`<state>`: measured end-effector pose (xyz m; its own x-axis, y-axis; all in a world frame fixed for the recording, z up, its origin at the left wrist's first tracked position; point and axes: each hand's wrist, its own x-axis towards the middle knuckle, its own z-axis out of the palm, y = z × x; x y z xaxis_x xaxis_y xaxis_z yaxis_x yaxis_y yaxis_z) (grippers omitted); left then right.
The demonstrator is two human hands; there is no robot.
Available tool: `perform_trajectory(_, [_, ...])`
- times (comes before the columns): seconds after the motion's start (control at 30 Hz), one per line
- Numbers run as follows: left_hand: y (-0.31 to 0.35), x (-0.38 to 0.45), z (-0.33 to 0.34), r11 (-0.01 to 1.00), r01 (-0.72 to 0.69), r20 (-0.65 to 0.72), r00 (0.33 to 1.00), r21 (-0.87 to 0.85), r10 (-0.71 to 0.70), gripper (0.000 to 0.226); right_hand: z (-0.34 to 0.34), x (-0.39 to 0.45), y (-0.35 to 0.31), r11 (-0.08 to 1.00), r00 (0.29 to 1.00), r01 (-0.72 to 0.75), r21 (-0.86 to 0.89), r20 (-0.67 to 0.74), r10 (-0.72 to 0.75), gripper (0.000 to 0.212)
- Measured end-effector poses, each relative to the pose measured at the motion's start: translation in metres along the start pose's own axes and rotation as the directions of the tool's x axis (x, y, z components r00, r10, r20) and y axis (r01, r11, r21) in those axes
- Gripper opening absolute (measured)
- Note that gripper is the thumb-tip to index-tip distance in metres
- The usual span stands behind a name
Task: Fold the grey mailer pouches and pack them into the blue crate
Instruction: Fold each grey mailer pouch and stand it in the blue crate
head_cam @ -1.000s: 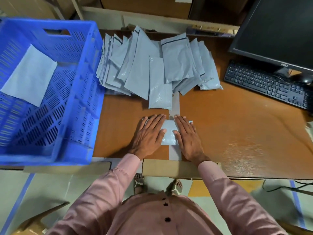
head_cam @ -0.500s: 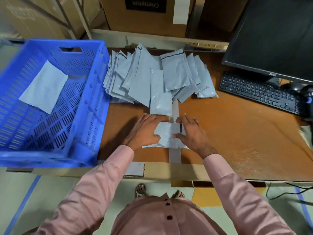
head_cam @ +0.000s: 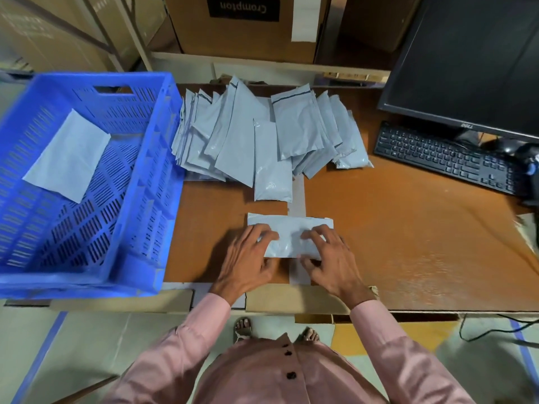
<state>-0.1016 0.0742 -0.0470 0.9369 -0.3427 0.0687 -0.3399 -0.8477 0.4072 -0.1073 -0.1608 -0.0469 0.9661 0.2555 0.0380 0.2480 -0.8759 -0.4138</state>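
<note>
One grey mailer pouch lies crosswise on the brown table near the front edge. My left hand holds its left part, curled fingers on top and thumb at the near edge. My right hand holds its right part the same way. A loose pile of several grey pouches is fanned out behind it. The blue crate stands at the table's left, with a folded grey pouch lying against its far left wall.
At the right a black keyboard lies in front of a dark monitor. Cardboard boxes stand on a shelf behind the table. A strip of grey tape runs down the tabletop under the pouch.
Both hands pressed flat on a small folded pouch, then picked it up by the edges. The pouch is wider, lies crosswise a little farther back, and my fingers are curled on it.
</note>
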Motion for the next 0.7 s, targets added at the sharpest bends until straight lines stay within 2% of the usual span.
perform_trajectory(0.07, [0.0,0.007,0.004,1.0,0.01,-0.065,0.998,-0.019,-0.011,0.048,0.007,0.006,0.003,1.0,0.996,-0.008,-0.013,-0.084,0.007,0.037])
perform_trajectory(0.13, [0.0,0.019,0.011,1.0,0.011,-0.084,0.996,0.018,-0.01,0.049,0.016,0.015,0.002,0.999,0.99,-0.015,-0.033,-0.142,0.011,0.041])
perform_trajectory(0.3, [-0.005,0.036,0.036,0.992,0.047,0.035,0.998,0.114,-0.051,0.063,0.044,0.026,0.011,0.998,0.997,-0.041,-0.047,-0.068,0.038,0.056])
perform_trajectory(0.7, [-0.01,0.036,0.047,0.992,0.037,-0.031,0.999,0.122,-0.034,0.055,0.05,0.031,0.018,0.999,0.998,-0.026,-0.045,-0.051,0.024,0.055])
